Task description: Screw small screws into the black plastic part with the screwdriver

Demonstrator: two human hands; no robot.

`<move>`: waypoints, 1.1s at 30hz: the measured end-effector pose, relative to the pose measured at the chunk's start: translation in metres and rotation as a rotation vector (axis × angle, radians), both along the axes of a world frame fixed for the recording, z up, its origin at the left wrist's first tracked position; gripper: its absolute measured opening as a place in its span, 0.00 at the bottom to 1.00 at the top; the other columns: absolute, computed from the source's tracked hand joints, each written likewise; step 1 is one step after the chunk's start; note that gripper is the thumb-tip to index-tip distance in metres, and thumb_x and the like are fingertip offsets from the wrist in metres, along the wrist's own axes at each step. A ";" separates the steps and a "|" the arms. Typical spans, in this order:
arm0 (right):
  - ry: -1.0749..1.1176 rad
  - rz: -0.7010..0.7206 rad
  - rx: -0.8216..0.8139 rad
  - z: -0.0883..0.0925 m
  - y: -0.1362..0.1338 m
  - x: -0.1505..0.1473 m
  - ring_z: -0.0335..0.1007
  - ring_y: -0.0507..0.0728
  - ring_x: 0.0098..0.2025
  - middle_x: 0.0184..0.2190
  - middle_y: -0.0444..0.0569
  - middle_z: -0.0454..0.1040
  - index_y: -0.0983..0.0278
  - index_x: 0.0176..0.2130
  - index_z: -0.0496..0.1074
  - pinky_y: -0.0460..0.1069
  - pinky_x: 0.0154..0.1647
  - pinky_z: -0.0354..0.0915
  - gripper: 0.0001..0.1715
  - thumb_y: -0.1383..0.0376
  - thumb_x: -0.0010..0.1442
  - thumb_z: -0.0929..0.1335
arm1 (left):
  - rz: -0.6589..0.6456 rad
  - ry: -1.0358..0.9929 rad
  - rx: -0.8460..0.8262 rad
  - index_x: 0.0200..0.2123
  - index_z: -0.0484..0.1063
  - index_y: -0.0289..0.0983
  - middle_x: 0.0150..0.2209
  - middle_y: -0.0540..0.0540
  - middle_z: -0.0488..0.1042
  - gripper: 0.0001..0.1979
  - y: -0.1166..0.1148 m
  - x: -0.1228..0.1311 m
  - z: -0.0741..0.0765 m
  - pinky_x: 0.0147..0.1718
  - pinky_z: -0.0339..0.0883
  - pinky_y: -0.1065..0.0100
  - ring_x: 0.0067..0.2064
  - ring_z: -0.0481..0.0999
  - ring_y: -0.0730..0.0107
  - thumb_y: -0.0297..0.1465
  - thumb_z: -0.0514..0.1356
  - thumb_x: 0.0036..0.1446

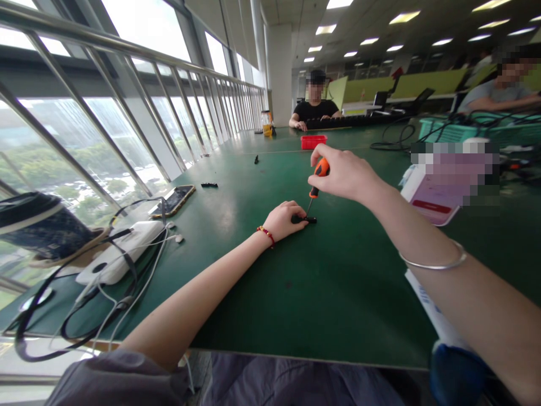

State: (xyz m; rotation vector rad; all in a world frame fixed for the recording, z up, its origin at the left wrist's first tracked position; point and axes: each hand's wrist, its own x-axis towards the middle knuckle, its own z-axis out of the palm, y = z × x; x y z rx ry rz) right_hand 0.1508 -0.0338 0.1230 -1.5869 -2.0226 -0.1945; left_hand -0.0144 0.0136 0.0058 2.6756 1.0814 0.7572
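Observation:
My right hand [338,172] is closed around the orange and black handle of a screwdriver [322,168]. The screwdriver stands tilted, its thin shaft pointing down to a small black part [310,220] on the green table [329,304]. With its fingers closed on that black part, my left hand [286,219] holds it against the tabletop. The screwdriver's tip meets the part beside my left fingertips; the exact contact is too small to make out.
Farther off lie two more black pieces [209,185] [256,159] and a red tray [314,142]. A phone [173,201], white power bank [122,251], cables and a cup [42,225] crowd the left. At right stand a propped pink screen [443,186] and a teal basket [439,129]. Two people sit beyond.

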 end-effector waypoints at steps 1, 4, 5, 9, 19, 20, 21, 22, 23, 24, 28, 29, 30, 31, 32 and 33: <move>-0.002 -0.012 -0.004 0.000 0.000 0.000 0.66 0.57 0.29 0.29 0.47 0.74 0.58 0.38 0.71 0.49 0.28 0.55 0.15 0.55 0.50 0.67 | 0.001 0.001 0.001 0.31 0.73 0.37 0.35 0.47 0.73 0.06 0.000 0.000 0.000 0.41 0.67 0.66 0.39 0.71 0.66 0.33 0.61 0.51; -0.003 -0.017 -0.010 0.001 -0.001 0.000 0.66 0.58 0.29 0.27 0.49 0.73 0.59 0.31 0.72 0.50 0.28 0.55 0.18 0.50 0.55 0.62 | -0.004 0.004 -0.001 0.31 0.73 0.37 0.36 0.47 0.73 0.06 0.000 0.000 0.000 0.41 0.67 0.66 0.39 0.71 0.66 0.33 0.61 0.51; -0.001 -0.015 -0.007 0.002 -0.002 0.000 0.66 0.58 0.30 0.27 0.49 0.73 0.60 0.30 0.72 0.50 0.27 0.54 0.18 0.50 0.56 0.62 | -0.005 0.005 -0.002 0.31 0.73 0.37 0.36 0.47 0.73 0.06 0.000 0.000 0.000 0.41 0.67 0.66 0.39 0.71 0.66 0.33 0.61 0.51; 0.011 -0.008 0.014 0.002 -0.001 0.000 0.66 0.56 0.29 0.29 0.46 0.74 0.58 0.37 0.71 0.49 0.27 0.54 0.13 0.57 0.51 0.67 | 0.001 0.006 -0.002 0.31 0.73 0.37 0.36 0.47 0.73 0.06 0.000 0.000 0.000 0.42 0.66 0.65 0.39 0.71 0.65 0.33 0.61 0.51; 0.032 -0.010 0.017 0.001 -0.002 -0.002 0.65 0.56 0.28 0.29 0.46 0.73 0.58 0.36 0.71 0.49 0.27 0.54 0.13 0.55 0.50 0.68 | -0.002 -0.002 -0.001 0.31 0.73 0.37 0.36 0.47 0.73 0.06 0.000 0.000 -0.001 0.41 0.67 0.65 0.39 0.71 0.65 0.33 0.61 0.51; 0.034 -0.012 0.013 0.001 -0.002 -0.002 0.65 0.56 0.28 0.29 0.46 0.73 0.58 0.38 0.70 0.49 0.27 0.54 0.15 0.55 0.49 0.68 | 0.000 -0.001 -0.002 0.31 0.73 0.37 0.36 0.47 0.73 0.06 0.000 0.000 -0.001 0.41 0.67 0.65 0.39 0.71 0.66 0.33 0.61 0.51; 0.036 -0.013 0.005 0.001 -0.001 -0.003 0.65 0.56 0.27 0.28 0.46 0.73 0.58 0.38 0.70 0.49 0.27 0.54 0.17 0.54 0.49 0.68 | 0.001 -0.001 -0.002 0.31 0.73 0.37 0.36 0.47 0.73 0.06 0.000 0.000 0.000 0.41 0.67 0.65 0.39 0.71 0.66 0.33 0.61 0.51; 0.037 -0.013 -0.004 0.000 -0.001 -0.003 0.64 0.56 0.27 0.27 0.46 0.72 0.59 0.37 0.70 0.49 0.27 0.54 0.17 0.52 0.50 0.67 | 0.001 -0.002 -0.001 0.31 0.73 0.37 0.36 0.47 0.73 0.06 0.000 0.000 0.000 0.41 0.67 0.65 0.39 0.71 0.66 0.33 0.61 0.51; 0.036 -0.012 -0.013 -0.001 0.000 -0.003 0.64 0.56 0.27 0.26 0.47 0.72 0.59 0.34 0.70 0.49 0.27 0.54 0.18 0.49 0.52 0.66 | -0.001 -0.002 0.001 0.31 0.73 0.37 0.36 0.47 0.73 0.06 0.000 0.000 0.000 0.41 0.67 0.65 0.39 0.71 0.66 0.33 0.61 0.51; 0.036 -0.007 -0.022 -0.002 0.001 -0.003 0.64 0.56 0.27 0.25 0.47 0.71 0.60 0.32 0.70 0.49 0.27 0.54 0.19 0.48 0.53 0.64 | -0.003 -0.002 0.001 0.31 0.73 0.37 0.35 0.47 0.73 0.06 0.000 0.000 0.000 0.41 0.67 0.65 0.39 0.71 0.66 0.33 0.61 0.51; 0.056 0.013 -0.017 -0.003 0.003 -0.002 0.65 0.56 0.27 0.26 0.47 0.72 0.59 0.31 0.70 0.49 0.26 0.54 0.15 0.51 0.53 0.65 | -0.006 -0.002 0.004 0.32 0.73 0.37 0.35 0.47 0.73 0.06 0.000 0.000 0.000 0.41 0.67 0.65 0.39 0.71 0.66 0.33 0.61 0.51; 0.062 0.012 -0.013 -0.003 0.003 -0.002 0.65 0.56 0.27 0.27 0.46 0.72 0.59 0.34 0.70 0.49 0.26 0.54 0.14 0.53 0.51 0.66 | -0.007 -0.002 0.005 0.32 0.73 0.37 0.35 0.47 0.73 0.06 0.000 0.000 0.000 0.41 0.67 0.65 0.39 0.71 0.65 0.33 0.61 0.51; 0.065 0.012 -0.009 -0.003 0.003 -0.002 0.65 0.56 0.27 0.28 0.46 0.73 0.59 0.37 0.69 0.49 0.26 0.54 0.15 0.55 0.49 0.67 | -0.009 -0.002 0.006 0.32 0.73 0.37 0.35 0.47 0.73 0.06 0.000 0.000 0.000 0.41 0.67 0.65 0.39 0.71 0.65 0.33 0.61 0.51; 0.066 0.015 -0.007 -0.003 0.002 -0.003 0.65 0.56 0.27 0.29 0.46 0.73 0.58 0.39 0.69 0.48 0.27 0.54 0.17 0.56 0.48 0.68 | -0.010 -0.002 0.006 0.32 0.73 0.37 0.36 0.47 0.73 0.06 0.000 0.000 0.000 0.41 0.67 0.65 0.40 0.71 0.65 0.33 0.61 0.51; 0.065 0.021 -0.005 -0.002 0.001 -0.003 0.65 0.56 0.28 0.30 0.46 0.73 0.58 0.40 0.68 0.48 0.27 0.54 0.19 0.56 0.48 0.69 | -0.010 -0.002 0.005 0.31 0.73 0.37 0.36 0.47 0.73 0.06 0.000 0.000 0.000 0.41 0.67 0.65 0.40 0.71 0.65 0.33 0.61 0.51; 0.063 0.026 -0.002 -0.002 0.001 -0.003 0.65 0.56 0.28 0.30 0.46 0.73 0.58 0.40 0.68 0.48 0.27 0.54 0.19 0.55 0.48 0.68 | -0.008 -0.002 0.004 0.31 0.73 0.37 0.36 0.47 0.73 0.06 0.000 0.000 0.000 0.41 0.67 0.65 0.40 0.71 0.66 0.33 0.61 0.51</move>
